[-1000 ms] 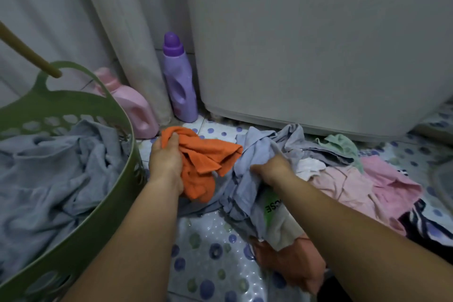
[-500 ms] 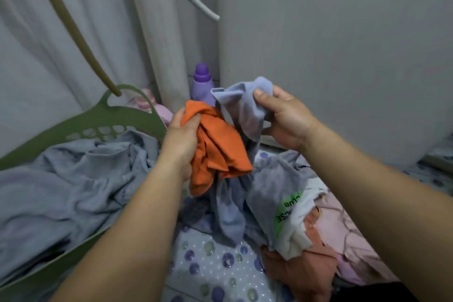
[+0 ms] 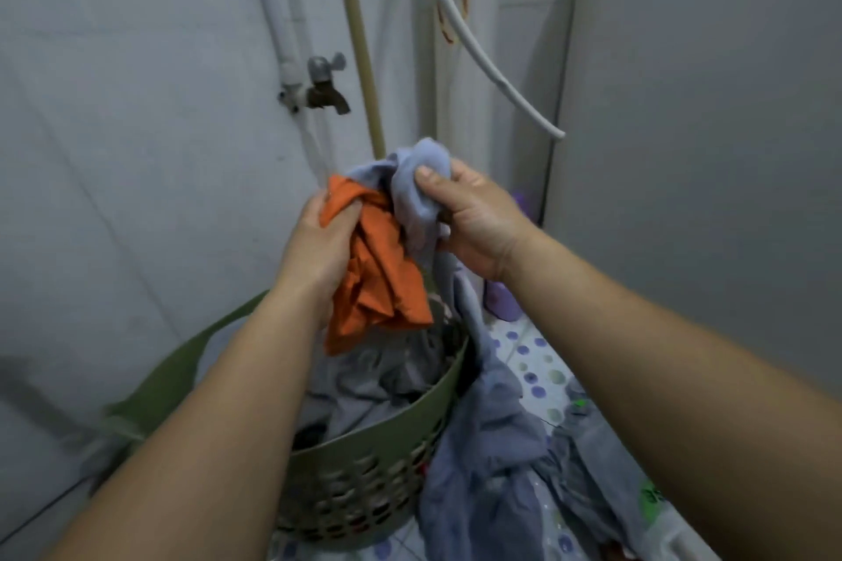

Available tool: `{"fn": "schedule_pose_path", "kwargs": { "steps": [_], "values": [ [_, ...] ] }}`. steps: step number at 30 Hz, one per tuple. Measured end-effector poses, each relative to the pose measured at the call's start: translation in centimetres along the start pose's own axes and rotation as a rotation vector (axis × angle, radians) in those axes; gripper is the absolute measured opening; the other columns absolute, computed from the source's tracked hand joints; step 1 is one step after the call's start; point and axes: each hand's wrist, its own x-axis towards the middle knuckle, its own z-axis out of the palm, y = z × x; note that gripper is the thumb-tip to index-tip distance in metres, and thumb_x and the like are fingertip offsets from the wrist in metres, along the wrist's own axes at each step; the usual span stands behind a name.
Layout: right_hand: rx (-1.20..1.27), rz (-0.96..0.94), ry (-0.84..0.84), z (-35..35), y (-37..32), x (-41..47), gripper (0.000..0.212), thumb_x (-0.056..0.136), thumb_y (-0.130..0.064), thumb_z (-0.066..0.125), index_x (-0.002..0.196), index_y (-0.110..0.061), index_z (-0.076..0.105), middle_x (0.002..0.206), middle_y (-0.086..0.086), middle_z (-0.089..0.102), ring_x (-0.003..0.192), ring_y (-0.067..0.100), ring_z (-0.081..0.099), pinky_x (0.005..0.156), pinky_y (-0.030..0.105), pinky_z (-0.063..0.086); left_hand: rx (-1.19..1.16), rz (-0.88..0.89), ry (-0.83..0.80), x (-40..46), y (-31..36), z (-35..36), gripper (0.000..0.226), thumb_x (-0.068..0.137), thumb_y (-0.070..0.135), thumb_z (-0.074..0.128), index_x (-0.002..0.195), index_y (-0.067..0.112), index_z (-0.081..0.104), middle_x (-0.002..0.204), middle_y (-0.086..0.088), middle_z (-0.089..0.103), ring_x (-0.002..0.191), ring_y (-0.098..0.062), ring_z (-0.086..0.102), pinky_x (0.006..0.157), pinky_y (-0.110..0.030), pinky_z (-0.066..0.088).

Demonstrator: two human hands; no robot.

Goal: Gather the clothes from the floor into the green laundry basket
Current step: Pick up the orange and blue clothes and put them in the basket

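Note:
My left hand (image 3: 319, 251) grips a crumpled orange garment (image 3: 380, 282) that hangs over the green laundry basket (image 3: 387, 437). My right hand (image 3: 474, 223) clutches a grey-blue garment (image 3: 419, 182) at its top; its long tail (image 3: 492, 446) drapes down outside the basket's right rim toward the floor. Both hands are raised well above the basket, close together. Grey clothes (image 3: 364, 383) lie inside the basket.
A wall tap (image 3: 323, 84) and pipes stand behind the basket. A white hose (image 3: 478, 46) hangs at the right. The white appliance wall (image 3: 706, 150) fills the right side. A purple bottle (image 3: 503, 298) sits on the dotted tile floor (image 3: 533, 355).
Both hands have lifted the orange and grey-blue garments off the floor pile and carried them up and left, over the basket. The view has tilted upward.

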Motion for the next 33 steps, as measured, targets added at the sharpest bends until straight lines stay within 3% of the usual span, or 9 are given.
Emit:
{"fn": "schedule_pose_path", "kwargs": {
  "steps": [6,11,13,15,18,21,25,29,33],
  "values": [
    [-1.002,0.243,0.015,-1.2,5.3,1.2,0.034,0.096,-0.041,0.039,0.078,-0.017,0.056,0.081,0.008,0.056,0.078,0.023,0.052,0.071,0.031,0.041,0.705,-0.426,0.048,0.2,-8.5,-6.6,0.093,0.048,0.04,0.068,0.136,0.021,0.044,0.129,-0.015,0.057,0.114,-0.035,0.058,0.099,-0.046,0.048],
    [-0.966,0.282,0.52,-8.4,10.3,-0.8,0.023,0.089,-0.013,0.047,0.066,-0.013,0.049,0.081,0.011,0.053,0.078,0.026,0.046,0.072,0.034,0.041,0.939,-0.183,-0.077,-0.2,-7.3,-5.0,0.078,0.072,0.023,0.066,0.144,0.023,0.037,0.144,-0.016,0.044,0.132,-0.032,0.042,0.111,-0.042,0.035],
    [-1.018,0.506,0.497,-11.2,13.4,-2.7,0.016,0.085,-0.011,0.054,0.1,-0.009,0.061,0.106,0.018,0.062,0.091,0.028,0.056,0.085,0.035,0.047,1.169,-0.099,-0.228,0.0,-8.0,-3.7,0.068,0.085,0.026,0.062,0.146,0.032,0.031,0.154,-0.011,0.028,0.143,-0.029,0.023,0.118,-0.042,0.022],
    [-1.042,0.772,0.389,-12.9,16.3,-4.4,0.054,0.085,-0.01,0.058,0.136,-0.006,0.042,0.137,0.019,0.048,0.116,0.032,0.054,0.093,0.035,0.045,1.327,-0.069,-0.365,0.2,-8.5,-2.1,0.062,0.09,0.034,0.056,0.144,0.042,0.027,0.161,0.001,0.009,0.149,-0.025,0.0,0.119,-0.051,0.011],
    [-0.982,0.938,0.277,-13.6,19.5,-5.9,0.074,0.087,-0.02,0.06,0.147,-0.007,0.019,0.149,0.014,0.03,0.133,0.035,0.038,0.106,0.037,0.038,1.446,-0.105,-0.53,0.4,-10.1,-0.7,0.062,0.091,0.038,0.052,0.144,0.045,0.022,0.161,0.008,0.002,0.148,-0.024,-0.011,0.115,-0.062,0.008],
    [-1.153,0.954,0.141,-13.5,22.3,-6.1,0.072,0.085,-0.039,0.06,0.144,-0.014,0.028,0.146,0.009,0.034,0.133,0.032,0.039,0.106,0.036,0.036,1.482,-0.261,-0.665,0.0,-12.9,-1.8,0.076,0.086,0.042,0.054,0.149,0.038,0.011,0.161,-0.003,0.006,0.148,-0.034,-0.001,0.116,-0.058,0.013],
    [-0.836,0.955,0.358,-12.6,24.2,-5.7,0.101,0.073,-0.037,0.076,0.149,-0.025,0.01,0.148,0.016,0.024,0.135,0.037,0.031,0.101,0.042,0.04,1.442,-0.464,-0.792,-1.5,-14.9,-3.4,0.074,0.087,0.04,0.056,0.149,0.032,0.018,0.16,-0.01,0.013,0.144,-0.034,0.019,0.118,-0.041,0.022],
    [-0.706,0.963,0.507,-12.1,26.0,-4.8,0.056,0.094,-0.034,0.05,0.141,-0.01,0.035,0.144,0.02,0.039,0.13,0.036,0.04,0.103,0.038,0.038,1.343,-0.531,-0.82,-1.0,-13.9,-3.7,0.064,0.091,0.037,0.055,0.147,0.034,0.025,0.159,-0.003,0.02,0.142,-0.028,0.028,0.112,-0.033,0.027],
    [-0.093,0.83,0.714,-11.6,26.1,-4.5,0.039,0.097,-0.013,0.041,0.132,0.003,0.046,0.134,0.022,0.052,0.091,0.028,0.056,0.076,0.038,0.047,1.286,-0.554,-0.814,-0.5,-13.6,-4.3,0.065,0.088,0.035,0.061,0.145,0.035,0.03,0.157,-0.002,0.025,0.14,-0.027,0.031,0.112,-0.034,0.028]
  ]
}}
